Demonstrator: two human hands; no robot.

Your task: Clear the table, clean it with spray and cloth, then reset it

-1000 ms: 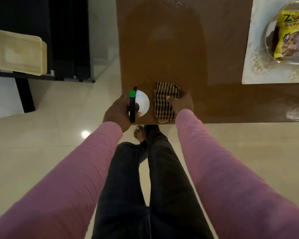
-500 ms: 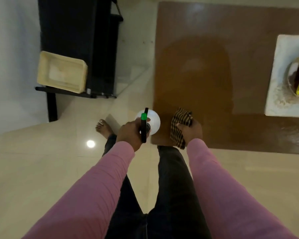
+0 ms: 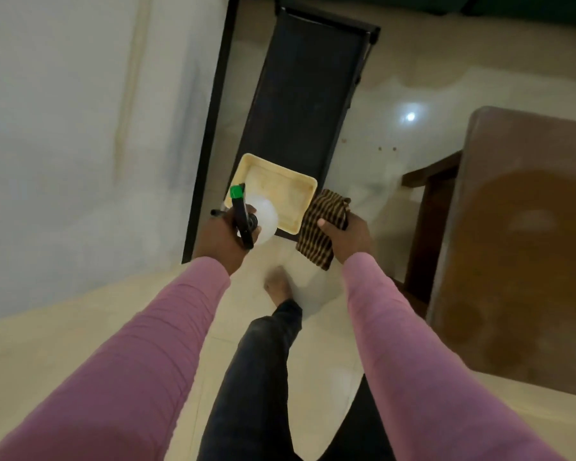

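Turned away from the table (image 3: 519, 244) within the last second. Found both hands now just short of the tray (image 3: 281, 168); a second ago they were at the table's near edge, cloth pressed flat on the top.

Recorded the left hand (image 3: 225, 242) clenched round the neck of the spray bottle (image 3: 263, 212). Noted the green nozzle pointing toward the tray and the white body overlapping the tray's near left corner in view. Cannot tell whether held above that corner or merely in front of it.

Recorded the right hand (image 3: 351, 236) grasping the cloth (image 3: 318, 227), fingers and thumb curled into the striped fabric, loose end hanging down. Placed it just beside the tray's near right corner, not touching so far as can be seen.

Noted the tray resting on the near end of a dark bench (image 3: 308, 94). Placed the table well to the right of the tray, apart from both hands. Observed a darker patch on its top, possibly damp from wiping; no certainty on that. Lost sight of the white mat and bowl seen on the table a second ago.

Judged the wiping stage finished or paused, with both tools being carried toward the tray, probably for setting down. Judged the reset not yet begun. Flagged the trailing end of the cloth as liable to snag the tray's rim on lowering.
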